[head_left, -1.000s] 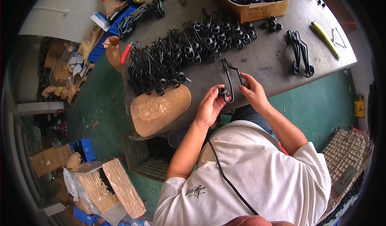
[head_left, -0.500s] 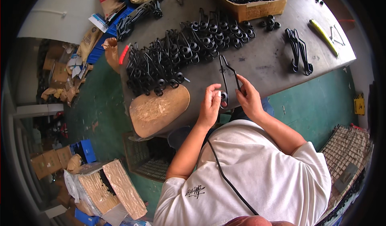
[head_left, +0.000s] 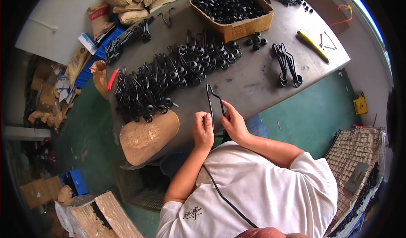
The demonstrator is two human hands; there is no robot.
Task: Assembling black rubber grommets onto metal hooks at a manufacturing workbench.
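Observation:
My left hand is closed round the lower end of one leg of a black bent-wire bracket, thumb pointing up. My right hand pinches the other leg between thumb and fingers. The bracket stands with its bend away from me, just over the table's near edge; its lower ends are hidden by my hands. Beyond it to the left lies a long heap of similar black wire brackets with round rollers. A few plain black wire brackets lie in a small bunch to the right.
On the metal table are a worn wooden board, a cardboard box of black rollers, several loose rollers and a yellow-green tool. A red-handled thing lies at the left edge. A plastic crate stands below.
The table scene has shifted left and down in the picture. A roller that showed beside my left fingers on the bracket is now out of sight, and those fingers have curled in.

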